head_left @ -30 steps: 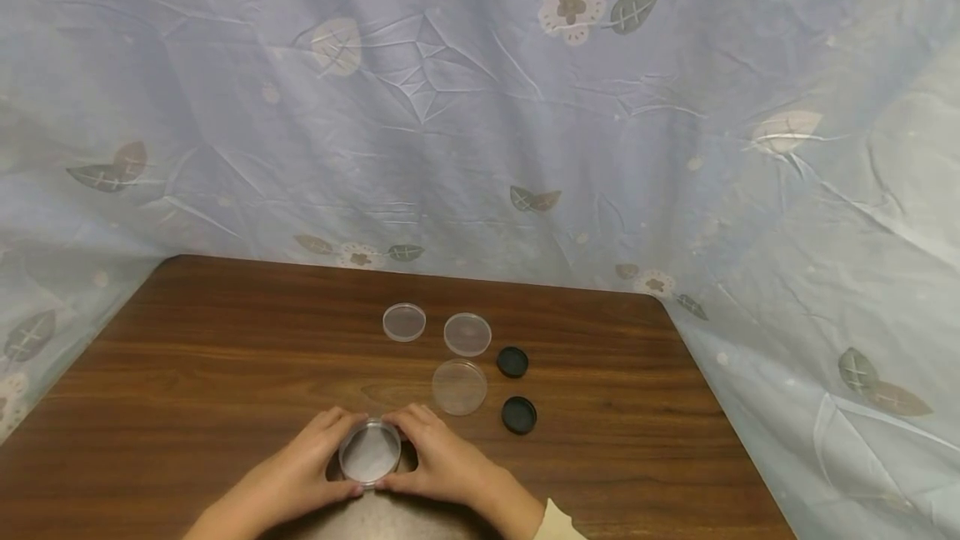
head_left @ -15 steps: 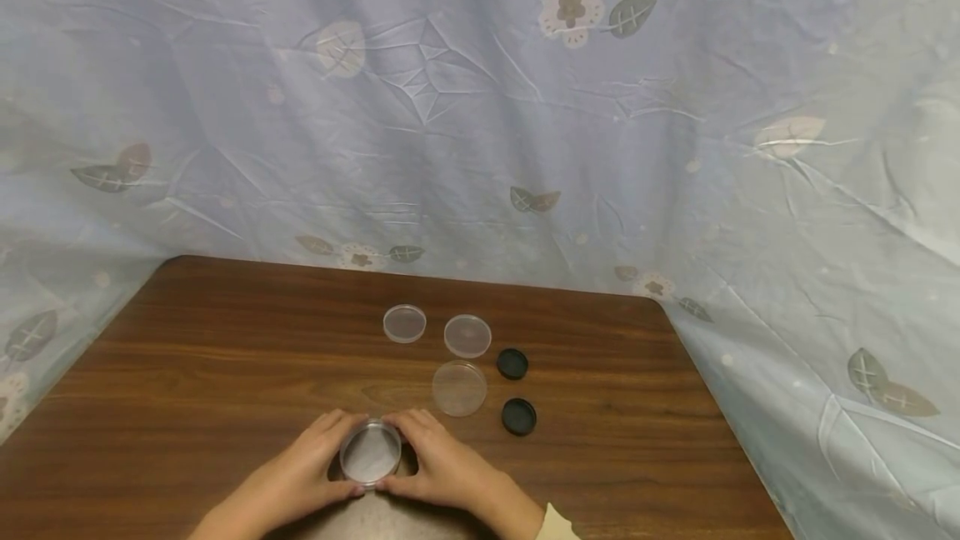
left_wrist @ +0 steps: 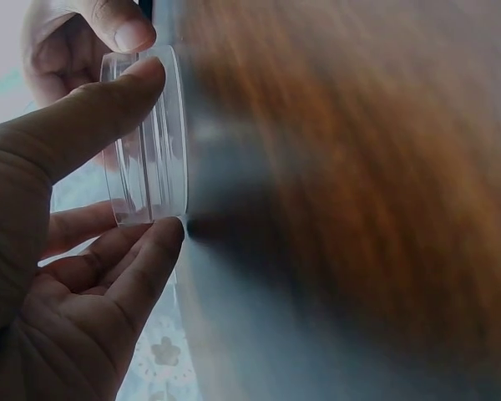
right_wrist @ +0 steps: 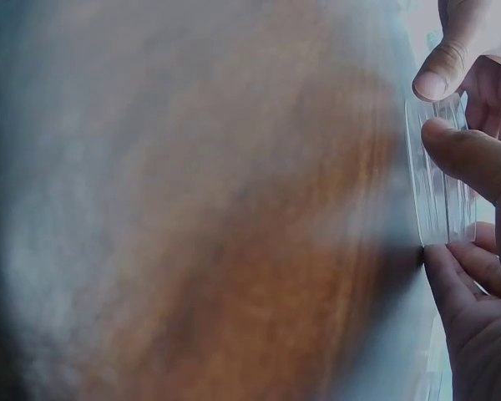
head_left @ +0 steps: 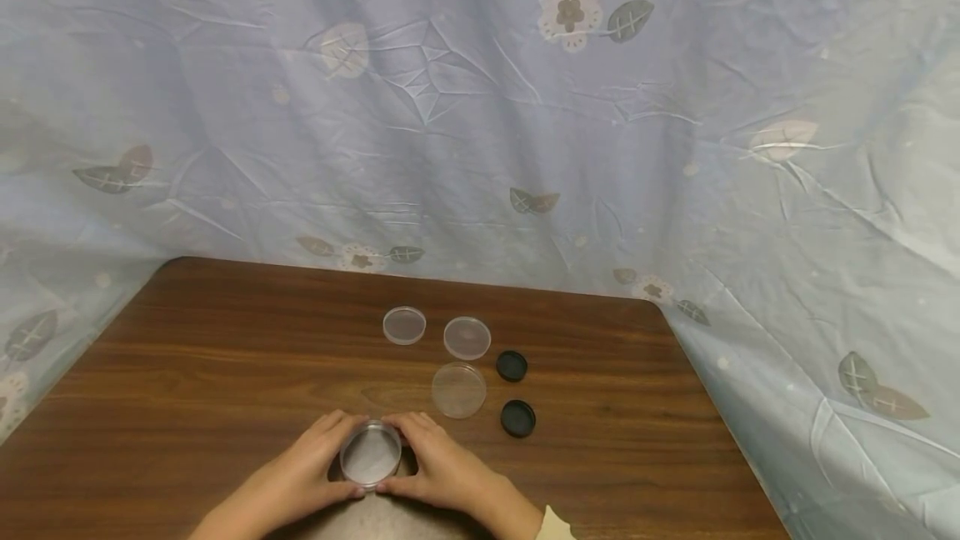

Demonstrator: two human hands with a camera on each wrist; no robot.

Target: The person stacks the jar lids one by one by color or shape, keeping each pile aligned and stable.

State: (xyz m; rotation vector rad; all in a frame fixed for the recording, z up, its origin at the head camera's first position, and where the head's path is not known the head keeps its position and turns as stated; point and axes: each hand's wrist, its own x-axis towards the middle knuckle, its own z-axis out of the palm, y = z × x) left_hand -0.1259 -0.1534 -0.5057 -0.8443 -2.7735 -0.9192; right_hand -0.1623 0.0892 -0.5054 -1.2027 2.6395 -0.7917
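Between both hands, near the front of the table, sits a clear round petri dish (head_left: pixel 371 454). My left hand (head_left: pixel 313 461) grips its left side, thumb at the near edge and fingers round the far edge. On the other side my right hand (head_left: pixel 438 461) grips it the same way. Seen edge-on in the left wrist view, the petri dish (left_wrist: pixel 146 159) shows several rims stacked close together, and both thumbs press on its wall. The right wrist view shows the dish's wall (right_wrist: pixel 441 192) with the right thumb on it; its base lies at or very close to the tabletop.
Beyond the hands on the brown wooden table (head_left: pixel 187 390) lie a small clear dish (head_left: pixel 404 326), another clear dish (head_left: pixel 467 338) and a flat clear disc (head_left: pixel 459 390). Two black round caps (head_left: pixel 512 366) lie to their right. A patterned cloth (head_left: pixel 450 107) hangs behind and at the sides.
Both hands keep the same grip on the petri dish, with no visible movement of it. The head view has shifted very slightly.
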